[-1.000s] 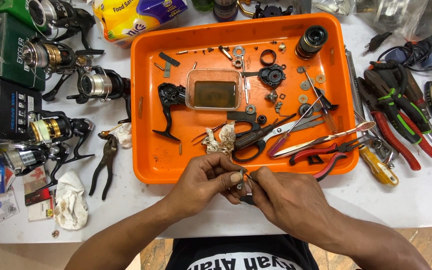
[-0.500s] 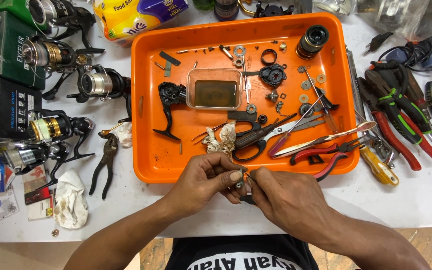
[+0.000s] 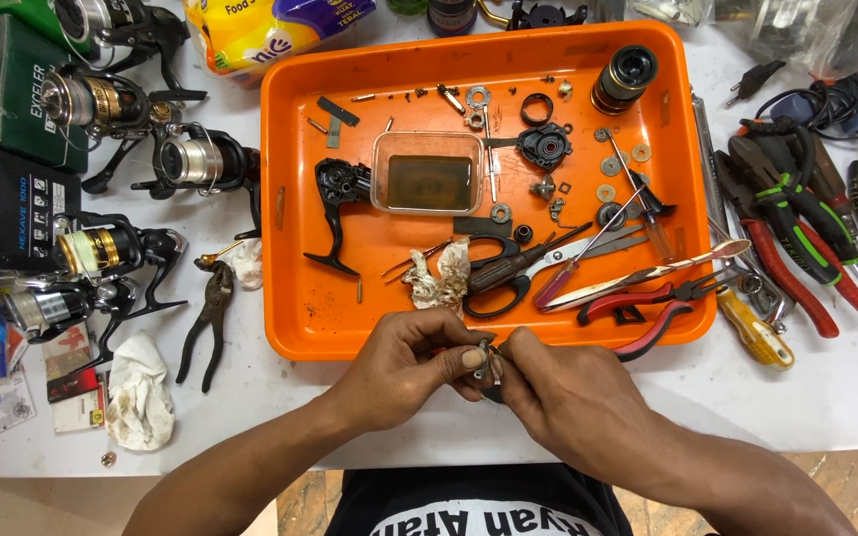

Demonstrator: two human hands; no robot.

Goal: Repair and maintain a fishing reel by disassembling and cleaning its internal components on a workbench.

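Fingertips (image 3: 473, 356) pinch small metal part (image 3: 486, 359) — orange tray (image 3: 290, 199) just beyond.

The person's two forearms are bare from the bottom edge of the view up to the wrists, with no sleeves, watch, bands or gloves showing. The left hand (image 3: 404, 362) and the right hand (image 3: 563, 382) are bare as well, and no rings show on the fingers. Below the hands, at the bottom edge, the chest of a black shirt (image 3: 479, 506) shows, printed with large white block letters across it.
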